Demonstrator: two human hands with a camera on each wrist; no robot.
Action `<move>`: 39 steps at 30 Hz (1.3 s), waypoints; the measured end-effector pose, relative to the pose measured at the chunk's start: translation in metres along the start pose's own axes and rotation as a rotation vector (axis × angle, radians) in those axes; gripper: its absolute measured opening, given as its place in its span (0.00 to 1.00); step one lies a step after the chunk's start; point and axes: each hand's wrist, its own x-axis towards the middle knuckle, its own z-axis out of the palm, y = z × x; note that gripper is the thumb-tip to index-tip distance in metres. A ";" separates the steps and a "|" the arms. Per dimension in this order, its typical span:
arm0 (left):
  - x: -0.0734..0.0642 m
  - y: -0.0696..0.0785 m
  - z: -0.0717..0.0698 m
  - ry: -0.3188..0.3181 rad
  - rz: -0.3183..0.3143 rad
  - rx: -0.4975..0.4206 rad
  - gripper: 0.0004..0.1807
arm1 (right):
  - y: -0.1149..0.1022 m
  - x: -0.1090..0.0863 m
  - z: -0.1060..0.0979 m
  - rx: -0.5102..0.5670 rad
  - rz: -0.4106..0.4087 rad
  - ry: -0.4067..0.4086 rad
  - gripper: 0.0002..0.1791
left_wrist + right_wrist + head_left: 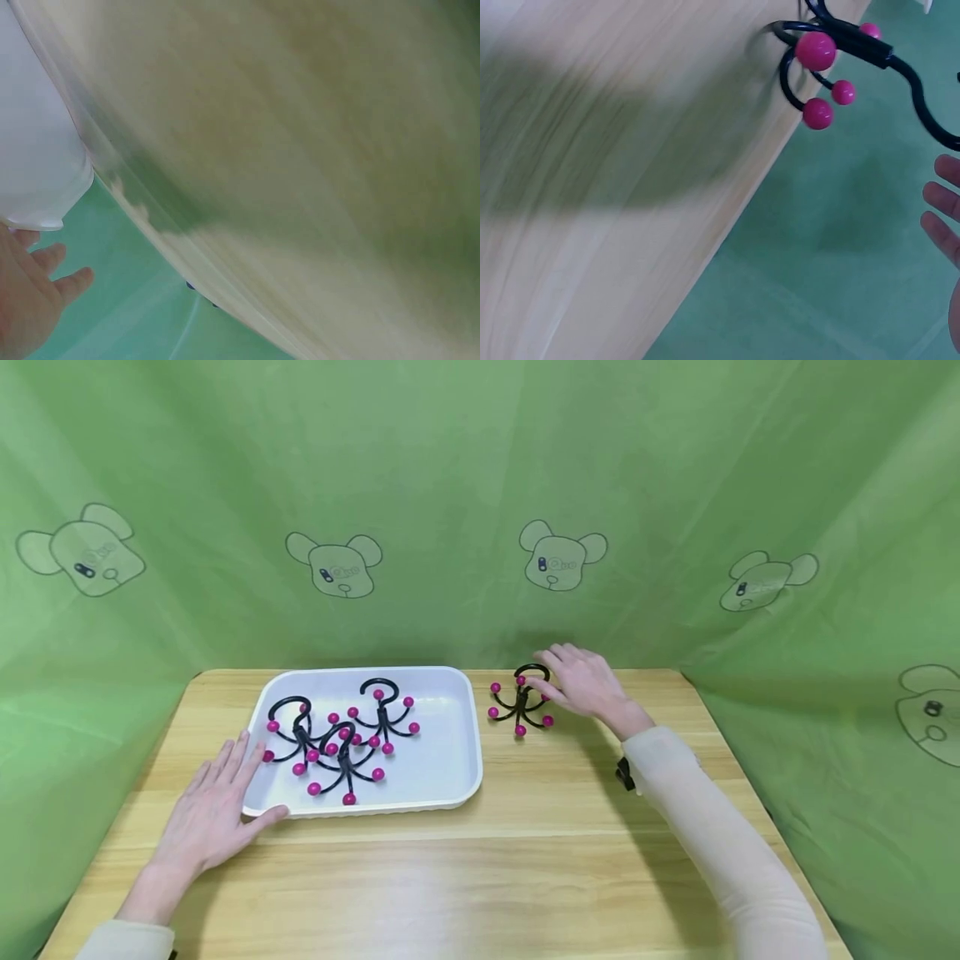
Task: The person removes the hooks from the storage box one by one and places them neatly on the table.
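Note:
A black multi-arm hanging hook (522, 703) with pink ball ends stands on the table right of the white tray. My right hand (581, 681) is beside its curved top, thumb and fingers spread around the curve. In the right wrist view the fingertips (941, 196) lie straight, just below the curved end of the hook (862, 43). My left hand (213, 814) lies flat with fingers extended at the left rim of the white tray (442, 777), thumb along its front corner. Inside the tray stand three more such hooks: back right (383, 720), left (301, 732) and front (346, 764).
The wooden table (525, 877) runs up to a green curtain (450, 527) printed with bear faces, which also hangs along both sides. Bare tabletop lies in front of the tray and hook.

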 end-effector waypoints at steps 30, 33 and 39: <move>-0.003 -0.001 0.001 0.005 0.009 -0.008 0.58 | -0.071 0.029 -0.039 0.093 -0.005 0.038 0.41; -0.003 -0.001 0.001 0.005 0.008 -0.009 0.58 | -0.079 0.033 -0.039 0.098 -0.008 0.055 0.41; -0.003 -0.001 0.001 0.012 0.014 -0.013 0.59 | -0.093 0.039 -0.036 0.119 -0.017 0.081 0.42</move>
